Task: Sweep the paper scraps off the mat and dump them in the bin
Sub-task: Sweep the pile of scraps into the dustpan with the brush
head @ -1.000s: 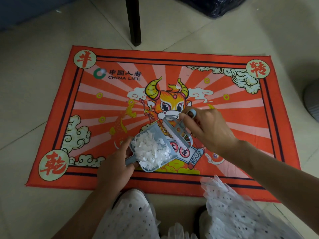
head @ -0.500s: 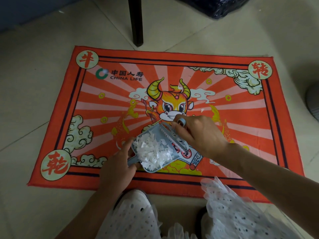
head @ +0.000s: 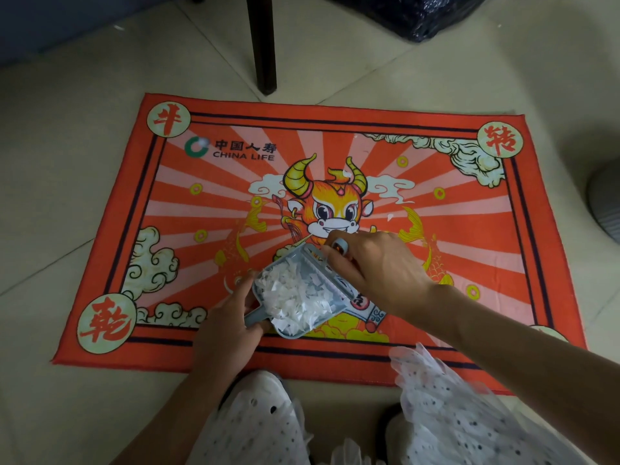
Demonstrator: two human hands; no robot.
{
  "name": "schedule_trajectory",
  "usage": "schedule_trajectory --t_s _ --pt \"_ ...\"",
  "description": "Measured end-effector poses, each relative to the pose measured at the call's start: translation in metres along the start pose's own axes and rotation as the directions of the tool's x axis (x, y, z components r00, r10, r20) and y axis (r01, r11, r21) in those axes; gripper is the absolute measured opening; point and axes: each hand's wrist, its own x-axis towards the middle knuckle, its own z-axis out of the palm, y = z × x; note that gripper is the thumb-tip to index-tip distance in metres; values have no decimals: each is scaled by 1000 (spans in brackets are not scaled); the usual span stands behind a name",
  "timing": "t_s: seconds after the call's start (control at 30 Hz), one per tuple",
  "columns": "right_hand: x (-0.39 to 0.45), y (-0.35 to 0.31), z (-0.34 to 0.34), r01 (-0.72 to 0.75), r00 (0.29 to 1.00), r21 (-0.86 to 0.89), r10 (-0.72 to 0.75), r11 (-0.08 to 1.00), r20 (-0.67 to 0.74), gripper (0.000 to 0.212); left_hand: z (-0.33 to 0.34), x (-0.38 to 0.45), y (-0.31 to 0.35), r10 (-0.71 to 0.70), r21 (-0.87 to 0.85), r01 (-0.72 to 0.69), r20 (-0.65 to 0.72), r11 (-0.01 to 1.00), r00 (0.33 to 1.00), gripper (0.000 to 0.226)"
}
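Tiled floor is carrying the red printed fabric mat (head: 235, 203). Left hand (head: 224, 325) is gripping the grey plastic dustpan (head: 298, 297), heaped with white paper scraps (head: 295, 293); right hand (head: 375, 270) is pinching a small brush at its mouth. Judgement: sweeping nearly finished, stray scraps and dumping remaining.

A pale tiled floor (head: 84, 213) carries a red-orange mat (head: 436, 236) printed with an ox, lying flat. At the far side 1 dark furniture leg (head: 263, 45) stands just beyond the mat, with a black bag (head: 419, 11) further right.
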Motion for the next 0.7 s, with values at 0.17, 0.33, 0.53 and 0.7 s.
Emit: schedule_trajectory --t_s 0.17,0.33,0.53,0.7 --pt "0 2 -3 -4 1000 -25 4 1000 17 36 0 -1 1 -4 -44 4 1 999 1000 90" --pt "3 2 -11 7 1000 -36 -6 999 18 31 -2 2 11 1 -52 0 17 999 1000 85" --pt "4 11 -21 -7 1000 -65 6 998 -5 36 -3 8 35 34 -46 -33 5 998 999 81" --pt "3 20 -22 -44 999 -29 43 999 -27 44 0 12 41 24 -62 -24 9 998 1000 85"
